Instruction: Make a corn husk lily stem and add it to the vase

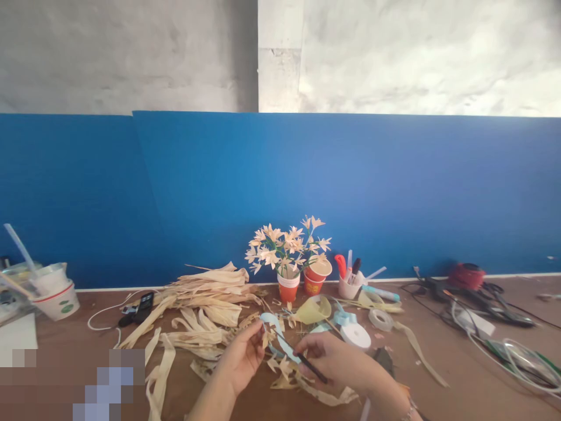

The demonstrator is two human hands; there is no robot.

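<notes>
Left hand point(239, 356): fingers pinched shut on a small husk piece point(266, 337), thumb and fingertips meeting at its near edge.
Right hand point(339, 361): curled closed round a thin dark rod point(302, 358), which slants up and left from the fingers toward the left fingertips.
Blue ribbon point(280, 342): a pale strip looping between the two sets of fingertips, running along the rod; whether either hand grips it I cannot tell.
Step in hand: looks like binding, with husk and rod brought together at the fingertips and ribbon laid over the joint.
Next move calls for: by my reading, a steady pinch from the left while the right turns the rod, ribbon kept taut so the wrap sits flat.
Beyond the fingers: a white tape roll point(355, 335) just past the right knuckles, a yellow cone point(313, 310) above the ribbon.
Farther out: finished husk flowers point(287, 245) standing in orange cups point(289, 286).
Left of the left hand: a heap of dried husk strips point(205, 304) on the brown table point(460, 380).
</notes>
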